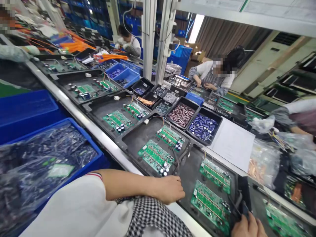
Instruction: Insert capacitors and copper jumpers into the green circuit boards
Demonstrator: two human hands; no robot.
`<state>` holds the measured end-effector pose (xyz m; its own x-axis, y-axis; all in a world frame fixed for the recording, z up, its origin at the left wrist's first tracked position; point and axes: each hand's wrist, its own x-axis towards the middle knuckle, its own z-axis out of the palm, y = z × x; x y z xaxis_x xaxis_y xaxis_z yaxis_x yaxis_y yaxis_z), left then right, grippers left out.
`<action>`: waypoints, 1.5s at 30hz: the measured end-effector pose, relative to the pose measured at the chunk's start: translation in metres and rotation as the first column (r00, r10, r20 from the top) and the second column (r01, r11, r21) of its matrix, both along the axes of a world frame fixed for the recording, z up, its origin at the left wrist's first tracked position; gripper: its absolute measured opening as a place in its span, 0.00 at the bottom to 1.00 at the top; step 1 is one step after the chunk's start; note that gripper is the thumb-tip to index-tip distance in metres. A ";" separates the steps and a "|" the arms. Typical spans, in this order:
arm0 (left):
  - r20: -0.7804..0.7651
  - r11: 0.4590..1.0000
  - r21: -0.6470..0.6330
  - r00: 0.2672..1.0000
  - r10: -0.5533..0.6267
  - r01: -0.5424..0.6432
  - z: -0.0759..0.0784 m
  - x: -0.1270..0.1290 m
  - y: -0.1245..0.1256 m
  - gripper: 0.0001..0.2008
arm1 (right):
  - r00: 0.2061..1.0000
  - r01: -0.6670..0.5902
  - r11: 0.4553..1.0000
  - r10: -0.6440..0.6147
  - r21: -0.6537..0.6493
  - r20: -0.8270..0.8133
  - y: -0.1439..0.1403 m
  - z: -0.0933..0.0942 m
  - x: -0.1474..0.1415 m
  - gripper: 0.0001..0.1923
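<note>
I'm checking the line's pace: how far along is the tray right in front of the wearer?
Its two green boards look bare of the tall capacitors that already stand on the boards of the neighbouring tray, so that one looks further along. In hand: the left hand rests at the front tray edge and the right hand touches its near corner. The bin of blue capacitors is still full.

- We see bright, even overhead light, with one ceiling lamp (196,28) blown out.
- Plastic bags (264,161) glare; edges bend, and faces are blurred.
</note>
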<state>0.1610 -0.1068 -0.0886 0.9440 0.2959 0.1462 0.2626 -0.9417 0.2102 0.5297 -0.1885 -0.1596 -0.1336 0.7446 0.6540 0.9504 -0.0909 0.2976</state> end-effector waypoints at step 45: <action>-0.007 0.275 -0.816 0.484 0.875 -0.509 0.035 -0.181 0.393 0.14 | 0.886 -0.203 0.590 -0.229 -0.781 -0.403 0.120 0.102 -0.272 0.33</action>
